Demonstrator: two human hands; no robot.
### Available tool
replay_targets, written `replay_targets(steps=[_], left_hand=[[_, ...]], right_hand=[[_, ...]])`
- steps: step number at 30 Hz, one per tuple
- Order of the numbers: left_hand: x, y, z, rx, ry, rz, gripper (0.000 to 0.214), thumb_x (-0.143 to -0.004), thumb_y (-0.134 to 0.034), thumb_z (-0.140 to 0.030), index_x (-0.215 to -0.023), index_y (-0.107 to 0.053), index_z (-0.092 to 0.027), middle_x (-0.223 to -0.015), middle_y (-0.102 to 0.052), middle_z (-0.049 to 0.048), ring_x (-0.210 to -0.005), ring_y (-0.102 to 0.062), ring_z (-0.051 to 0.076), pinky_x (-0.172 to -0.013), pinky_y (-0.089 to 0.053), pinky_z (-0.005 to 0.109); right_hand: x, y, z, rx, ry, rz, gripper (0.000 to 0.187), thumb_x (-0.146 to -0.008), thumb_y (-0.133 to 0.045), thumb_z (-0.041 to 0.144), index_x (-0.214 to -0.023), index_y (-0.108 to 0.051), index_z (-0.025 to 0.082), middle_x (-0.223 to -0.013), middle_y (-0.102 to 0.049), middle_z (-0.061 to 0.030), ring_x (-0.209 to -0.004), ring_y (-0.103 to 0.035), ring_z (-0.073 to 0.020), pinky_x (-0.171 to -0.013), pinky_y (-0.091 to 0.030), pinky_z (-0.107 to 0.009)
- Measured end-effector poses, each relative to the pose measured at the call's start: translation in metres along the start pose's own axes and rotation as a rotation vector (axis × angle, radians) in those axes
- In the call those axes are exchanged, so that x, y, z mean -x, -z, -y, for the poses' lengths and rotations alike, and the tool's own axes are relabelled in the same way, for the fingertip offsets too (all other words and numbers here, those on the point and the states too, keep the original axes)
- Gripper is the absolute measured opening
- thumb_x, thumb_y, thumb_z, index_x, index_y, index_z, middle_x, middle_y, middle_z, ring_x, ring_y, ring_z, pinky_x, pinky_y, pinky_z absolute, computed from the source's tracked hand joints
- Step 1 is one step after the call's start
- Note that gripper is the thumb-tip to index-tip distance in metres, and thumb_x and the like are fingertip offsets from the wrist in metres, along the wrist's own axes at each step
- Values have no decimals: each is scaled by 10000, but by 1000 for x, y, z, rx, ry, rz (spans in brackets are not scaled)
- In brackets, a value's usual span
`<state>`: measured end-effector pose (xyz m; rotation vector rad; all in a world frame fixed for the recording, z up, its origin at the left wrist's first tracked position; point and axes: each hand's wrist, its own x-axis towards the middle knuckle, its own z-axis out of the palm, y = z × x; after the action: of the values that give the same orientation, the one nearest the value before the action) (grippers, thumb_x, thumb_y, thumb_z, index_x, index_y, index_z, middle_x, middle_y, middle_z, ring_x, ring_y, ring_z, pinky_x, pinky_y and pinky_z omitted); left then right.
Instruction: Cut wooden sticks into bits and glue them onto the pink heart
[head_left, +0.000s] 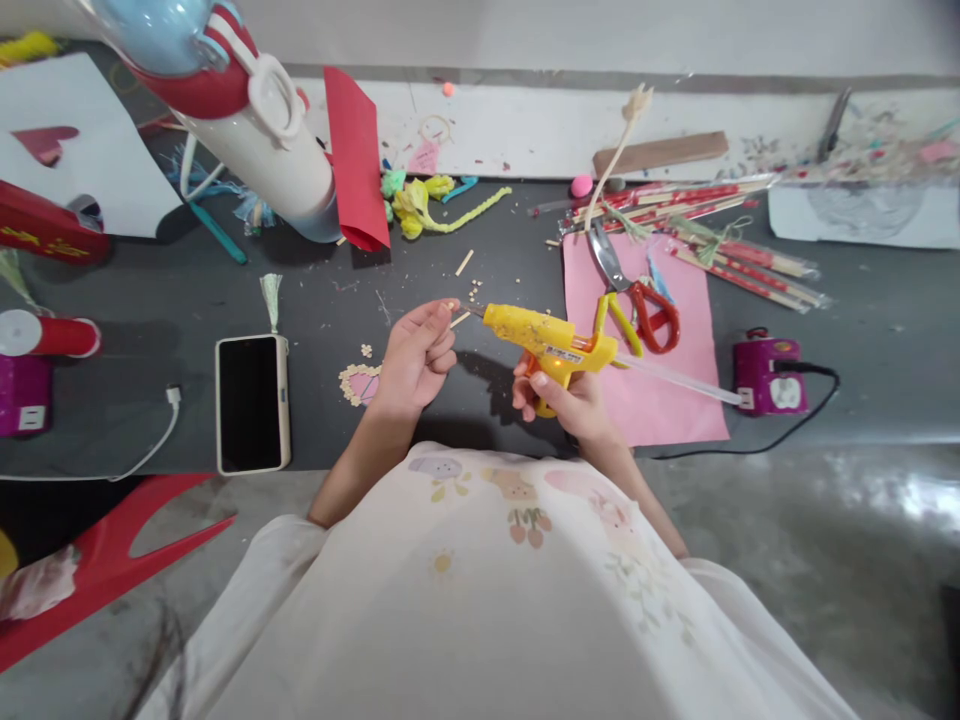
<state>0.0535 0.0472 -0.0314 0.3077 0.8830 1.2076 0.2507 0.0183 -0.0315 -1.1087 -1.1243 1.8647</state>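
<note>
My right hand [562,398] is wrapped round the handle of a yellow hot glue gun [536,330], with a clear glue stick [679,378] jutting from its back. The gun's nozzle points left, at the fingertips of my left hand [424,350]. Those fingers are pinched on a tiny pale piece [451,304], too small to name. Beside my left wrist lies a pink heart [363,385] edged with small pale pieces, partly hidden by the hand. More tiny pieces [475,290] and thin wooden sticks [465,263] are scattered just beyond the nozzle.
Scissors [634,290] rest on pink paper [645,400] at right, near a purple power adapter [765,375] with a black cable. A phone [253,403] lies at left. A tall bottle [255,140] and folded red card [356,160] stand behind. Packaged sticks [750,265] lie back right.
</note>
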Motion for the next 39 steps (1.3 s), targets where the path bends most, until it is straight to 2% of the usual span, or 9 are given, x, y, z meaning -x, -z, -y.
replay_targets(steps=[8, 18, 24, 33, 39], left_hand=[[-2, 0, 3, -68, -125, -85, 271, -610, -840, -345, -778, -701, -183, -468, -249, -113, -388, -134, -3, -326, -109, 157], [-2, -1, 8, -133, -305, -173, 230, -627, -824, -308, -762, -701, -167, -484, -438, -91, -360, -189, -23, -332, -142, 147], [-2, -1, 11, -173, -364, -179, 224, -657, -804, -336, -768, -713, -164, -512, -509, -65, -358, -220, -23, -334, -158, 143], [-4, 3, 15, -261, -451, -181, 208, -695, -777, -362, -791, -736, -182, -484, -459, -69, -371, -258, -10, -348, -188, 146], [-2, 3, 16, -289, -458, -187, 196, -706, -768, -364, -796, -738, -193, -496, -469, -66, -379, -278, -5, -358, -204, 152]], right_hand=[[0, 0, -1, -40, 7, 22, 272, -826, -646, 448, -908, -602, 193, -650, -641, 22, -469, -577, -58, -449, -458, -165], [1, 1, -2, -21, 3, 23, 297, -819, -649, 465, -918, -605, 189, -645, -640, 19, -466, -573, -63, -446, -453, -174], [1, 1, -3, -8, 4, 20, 303, -820, -644, 471, -922, -603, 189, -647, -643, 17, -464, -573, -66, -441, -447, -177], [-2, 1, -8, 13, 21, 29, 319, -823, -630, 488, -912, -596, 184, -638, -642, 11, -456, -572, -77, -425, -443, -188], [-2, 0, -5, 21, 18, 28, 333, -812, -636, 499, -893, -585, 180, -629, -637, 10, -450, -568, -79, -417, -444, -190]])
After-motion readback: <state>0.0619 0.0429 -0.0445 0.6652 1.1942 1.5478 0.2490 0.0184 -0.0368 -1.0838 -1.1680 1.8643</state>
